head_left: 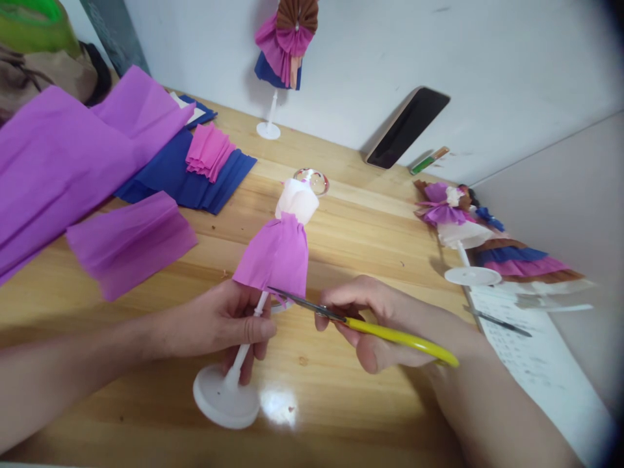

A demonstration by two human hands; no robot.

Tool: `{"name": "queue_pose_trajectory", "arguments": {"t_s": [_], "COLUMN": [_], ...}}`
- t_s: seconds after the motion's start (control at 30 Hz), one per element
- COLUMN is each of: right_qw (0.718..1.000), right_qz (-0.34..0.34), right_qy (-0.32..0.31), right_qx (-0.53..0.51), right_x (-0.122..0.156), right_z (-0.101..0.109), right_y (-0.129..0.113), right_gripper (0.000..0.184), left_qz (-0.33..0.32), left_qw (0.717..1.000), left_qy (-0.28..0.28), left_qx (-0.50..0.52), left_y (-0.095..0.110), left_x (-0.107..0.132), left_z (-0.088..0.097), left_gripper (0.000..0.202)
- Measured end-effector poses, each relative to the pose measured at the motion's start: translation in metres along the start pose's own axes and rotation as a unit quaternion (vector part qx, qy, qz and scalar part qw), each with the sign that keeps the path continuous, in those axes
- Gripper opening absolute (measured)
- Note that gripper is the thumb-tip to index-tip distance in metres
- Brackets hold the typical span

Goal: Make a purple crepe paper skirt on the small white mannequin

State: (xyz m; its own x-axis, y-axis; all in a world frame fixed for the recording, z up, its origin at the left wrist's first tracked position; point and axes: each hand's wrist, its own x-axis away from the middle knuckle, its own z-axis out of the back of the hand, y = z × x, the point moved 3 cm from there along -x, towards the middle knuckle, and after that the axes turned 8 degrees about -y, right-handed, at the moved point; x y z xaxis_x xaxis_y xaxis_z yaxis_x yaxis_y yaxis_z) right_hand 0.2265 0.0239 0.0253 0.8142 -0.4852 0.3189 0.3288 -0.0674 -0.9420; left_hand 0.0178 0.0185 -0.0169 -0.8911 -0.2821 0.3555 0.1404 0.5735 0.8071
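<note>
My left hand (238, 325) is closed around the stem of a white plastic stand (227, 400), which is tilted with its round base toward me. On the far end of the stand sits a small dress form with a white top (296, 198) and a purple crepe-paper skirt (275, 253). My right hand (375, 318) holds yellow-handled scissors (390, 335). Their blades reach to the skirt's lower hem, close to the stem; whether they cut into the paper I cannot tell.
Purple paper (131, 240), folded blue paper (166, 172) and a pleated pink piece (209, 151) lie left. A finished-looking paper dress (287, 45) on a stand is at the back. A phone (408, 127) leans on the wall. Another paper dress (517, 253) and a written sheet (536, 364) lie right.
</note>
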Motion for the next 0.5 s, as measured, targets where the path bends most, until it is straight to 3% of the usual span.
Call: {"name": "queue_pose_trajectory", "arguments": {"t_s": [0.33,0.5], "right_qw": [0.999,0.998], "right_qz": [-0.004,-0.038], "right_qy": [-0.002,-0.012], "right_qx": [0.049,0.055], "right_x": [0.0021,0.0015], "right_z": [0.0017,0.0004], "right_y": [0.0019,0.0006], "right_gripper": [0.061,0.064], "left_qz": [0.0,-0.008], "left_qw": [1.0,1.0], "left_qy": [-0.015,-0.027], "left_qx": [0.008,0.005], "left_y": [0.0009,0.0017], "left_x": [0.0013,0.0023], "left_z": [0.0037,0.0052], "left_gripper": [0.045,0.041]}}
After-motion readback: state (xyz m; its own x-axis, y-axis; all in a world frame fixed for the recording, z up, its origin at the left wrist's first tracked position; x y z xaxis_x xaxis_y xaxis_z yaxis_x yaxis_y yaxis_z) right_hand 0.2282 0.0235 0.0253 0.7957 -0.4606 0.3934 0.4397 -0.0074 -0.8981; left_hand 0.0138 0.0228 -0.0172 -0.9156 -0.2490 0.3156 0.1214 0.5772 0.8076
